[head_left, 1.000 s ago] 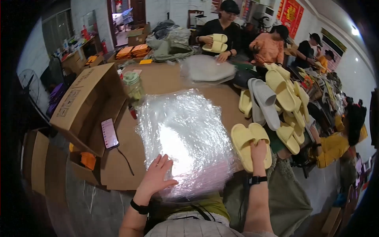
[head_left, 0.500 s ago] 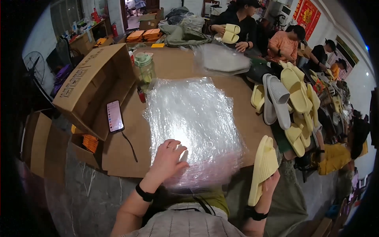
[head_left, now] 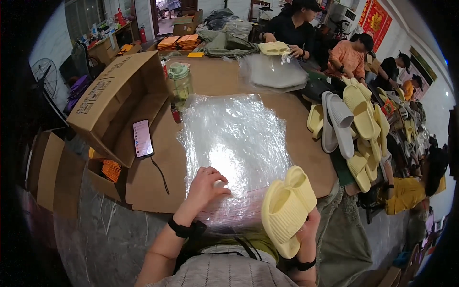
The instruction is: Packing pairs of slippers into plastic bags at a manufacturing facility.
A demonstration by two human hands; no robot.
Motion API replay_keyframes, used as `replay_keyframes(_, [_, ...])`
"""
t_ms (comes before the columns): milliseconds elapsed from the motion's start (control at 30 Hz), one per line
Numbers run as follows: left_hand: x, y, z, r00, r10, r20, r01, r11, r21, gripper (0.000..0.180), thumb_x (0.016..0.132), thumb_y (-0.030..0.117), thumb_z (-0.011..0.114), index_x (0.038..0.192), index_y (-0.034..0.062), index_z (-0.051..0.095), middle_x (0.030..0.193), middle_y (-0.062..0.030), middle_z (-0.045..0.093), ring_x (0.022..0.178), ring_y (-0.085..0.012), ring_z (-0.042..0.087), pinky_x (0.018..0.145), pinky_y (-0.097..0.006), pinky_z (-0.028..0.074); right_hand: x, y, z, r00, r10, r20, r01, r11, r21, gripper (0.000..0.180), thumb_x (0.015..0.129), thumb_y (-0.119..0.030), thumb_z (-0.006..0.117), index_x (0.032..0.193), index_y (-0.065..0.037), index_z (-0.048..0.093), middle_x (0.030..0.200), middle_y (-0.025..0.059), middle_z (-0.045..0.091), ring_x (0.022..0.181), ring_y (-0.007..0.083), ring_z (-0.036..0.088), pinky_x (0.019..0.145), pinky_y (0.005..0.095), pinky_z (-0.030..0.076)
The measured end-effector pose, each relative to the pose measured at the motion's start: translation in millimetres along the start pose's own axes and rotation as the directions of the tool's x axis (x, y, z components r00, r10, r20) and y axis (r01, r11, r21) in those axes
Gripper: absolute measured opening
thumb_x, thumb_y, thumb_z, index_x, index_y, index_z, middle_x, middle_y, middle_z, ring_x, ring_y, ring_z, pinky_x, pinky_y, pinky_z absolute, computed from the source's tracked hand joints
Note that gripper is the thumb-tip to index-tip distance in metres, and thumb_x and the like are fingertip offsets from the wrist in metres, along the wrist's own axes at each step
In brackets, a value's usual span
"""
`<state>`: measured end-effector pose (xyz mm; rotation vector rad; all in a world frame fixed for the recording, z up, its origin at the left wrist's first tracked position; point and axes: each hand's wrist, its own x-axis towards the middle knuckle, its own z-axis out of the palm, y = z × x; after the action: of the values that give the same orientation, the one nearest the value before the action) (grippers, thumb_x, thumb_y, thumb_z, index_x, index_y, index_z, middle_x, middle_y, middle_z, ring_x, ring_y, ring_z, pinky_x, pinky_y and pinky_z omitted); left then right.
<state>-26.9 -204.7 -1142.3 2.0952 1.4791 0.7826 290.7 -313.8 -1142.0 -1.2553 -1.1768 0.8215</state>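
- Brown cardboard [head_left: 296, 129] covers the table, and a stack of clear bags [head_left: 234, 143] lies flat in the middle of it.
- Left hand [head_left: 205, 186] rests on the near edge of the bags, fingers bent and pinching at the top sheet (I cannot tell if one layer is separated).
- Right hand [head_left: 306, 227] grips a pair of yellow slippers [head_left: 287, 208], held together just beside the stack.
- To do this well, open only one bag and keep the slippers pressed together.
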Motion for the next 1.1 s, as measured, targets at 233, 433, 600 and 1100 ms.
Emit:
replay_keyframes(233, [-1,-8,3,0.994,0.011,0.109,-0.012,1.000,0.008,0.030,0.067,0.029,0.084,0.091,0.0148,0.074,0.105,-0.0036,0.061,0.106,-0.0272,0.052,0.093,-0.038,0.047,-4,-6,16,0.998,-0.035,0.058,0.038,0.998,-0.054,0.040,0.078,-0.012,0.081,0.116,-0.005,0.069,0.113,0.0043,0.067,0.097,0.0137,0.063,0.080,0.0266,0.050])
replay_keyframes(433, [0,3,4,0.995,0.069,0.068,-0.073,0.995,0.065,0.011,0.078,0.015,0.074,0.088,0.0130,0.071,0.100,-0.0036,0.062,0.100,-0.0288,0.055,0.085,-0.039,0.050,-7,-16,33,0.963,-0.047,0.266,0.096,0.980,-0.176,0.042,0.076,-0.012,0.083,0.115,-0.005,0.069,0.109,0.0048,0.067,0.092,0.0125,0.062,0.075,0.0250,0.049])
replay_keyframes(600, [2,11,2,0.977,0.127,-0.172,-0.132,0.991,-0.020,0.006,0.081,0.013,0.069,0.084,0.0089,0.066,0.094,-0.0061,0.063,0.093,-0.0312,0.057,0.082,-0.041,0.049,-12,-21,36,0.889,0.107,0.445,0.051,0.943,-0.328,0.039,0.078,-0.009,0.077,0.116,-0.006,0.068,0.106,0.0098,0.065,0.086,0.0170,0.064,0.073,0.0291,0.052])
replay_keyframes(1100, [-23,61,-5,0.853,0.521,0.041,-0.495,0.830,-0.257,0.010,0.090,0.012,0.062,0.096,0.0047,0.060,0.137,-0.0131,0.055,0.133,-0.0375,0.044,0.111,-0.049,0.035,20,-2,78,0.964,-0.065,0.258,0.229,0.698,-0.678,0.031,0.079,-0.014,0.073,0.103,0.003,0.062,0.092,0.0218,0.059,0.086,0.0408,0.058,0.075,0.0487,0.048])
